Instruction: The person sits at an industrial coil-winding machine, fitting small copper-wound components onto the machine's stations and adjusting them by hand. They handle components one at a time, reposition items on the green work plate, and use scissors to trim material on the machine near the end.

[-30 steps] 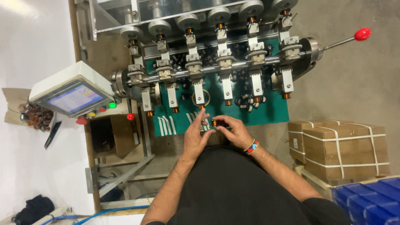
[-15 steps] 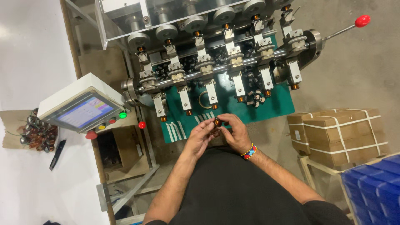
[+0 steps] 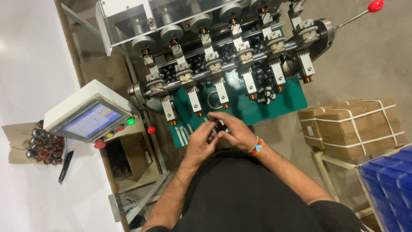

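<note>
Copper-wound small coil [image 3: 220, 127] pinched between left hand [image 3: 201, 141] and right hand [image 3: 234, 131], fingers closed on it, just over green mat [image 3: 257, 109]; position unchanged since earlier. View shifted; winding machine [image 3: 223, 64] larger.

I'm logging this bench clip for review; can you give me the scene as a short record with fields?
Setting: multi-spindle winding machine over a green work surface.
Left hand: fingers meet the right hand's at a small dark part.
Right hand: pinching that part; striped wristband.
Left of machine: tilted control screen with coloured buttons.
Right: strapped cardboard boxes, blue crate.
Far left: pile of copper coils.
</note>
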`<state>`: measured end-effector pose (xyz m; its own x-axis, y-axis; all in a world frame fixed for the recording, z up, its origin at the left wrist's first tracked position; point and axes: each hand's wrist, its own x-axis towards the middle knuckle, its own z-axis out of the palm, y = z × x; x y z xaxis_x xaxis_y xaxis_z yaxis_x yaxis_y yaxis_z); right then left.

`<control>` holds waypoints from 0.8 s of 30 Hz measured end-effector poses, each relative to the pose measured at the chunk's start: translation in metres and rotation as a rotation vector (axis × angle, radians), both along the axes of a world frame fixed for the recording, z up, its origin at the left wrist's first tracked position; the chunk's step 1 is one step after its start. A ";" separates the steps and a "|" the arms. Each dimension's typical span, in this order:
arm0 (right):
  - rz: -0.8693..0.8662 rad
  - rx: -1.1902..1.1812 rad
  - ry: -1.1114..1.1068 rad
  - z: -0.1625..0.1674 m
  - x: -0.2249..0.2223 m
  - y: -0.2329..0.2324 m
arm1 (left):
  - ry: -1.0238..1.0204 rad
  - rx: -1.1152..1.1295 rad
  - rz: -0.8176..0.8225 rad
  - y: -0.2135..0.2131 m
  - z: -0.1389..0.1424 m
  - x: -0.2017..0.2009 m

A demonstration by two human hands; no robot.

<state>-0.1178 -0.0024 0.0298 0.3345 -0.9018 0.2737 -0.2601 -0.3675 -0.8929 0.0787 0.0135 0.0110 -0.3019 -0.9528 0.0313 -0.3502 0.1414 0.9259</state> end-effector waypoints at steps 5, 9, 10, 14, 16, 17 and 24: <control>0.077 0.569 -0.216 -0.043 0.000 -0.007 | 0.051 -0.169 0.195 -0.001 -0.003 -0.003; 0.077 0.715 -0.077 -0.075 -0.022 0.023 | 0.687 0.366 0.298 -0.008 -0.034 -0.004; 0.116 0.778 -0.197 -0.081 -0.029 0.029 | 0.797 0.486 0.308 -0.010 -0.041 -0.004; 0.196 0.845 -0.311 -0.092 -0.054 0.019 | 1.019 0.772 0.310 -0.011 -0.056 -0.007; 0.140 0.568 -0.114 -0.087 -0.063 0.004 | 0.819 0.727 0.116 -0.008 -0.056 -0.015; 0.110 0.426 -0.017 -0.083 -0.068 -0.003 | 0.717 0.700 0.017 -0.007 -0.055 -0.020; 0.134 0.308 0.333 -0.055 -0.100 0.000 | 0.112 0.265 0.194 0.004 -0.056 -0.080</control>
<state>-0.2175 -0.0021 -0.0250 0.4775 -0.8672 -0.1415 -0.5195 -0.1488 -0.8414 -0.0017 0.0170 -0.0449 -0.1230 -0.9716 -0.2024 -0.2415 -0.1685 0.9557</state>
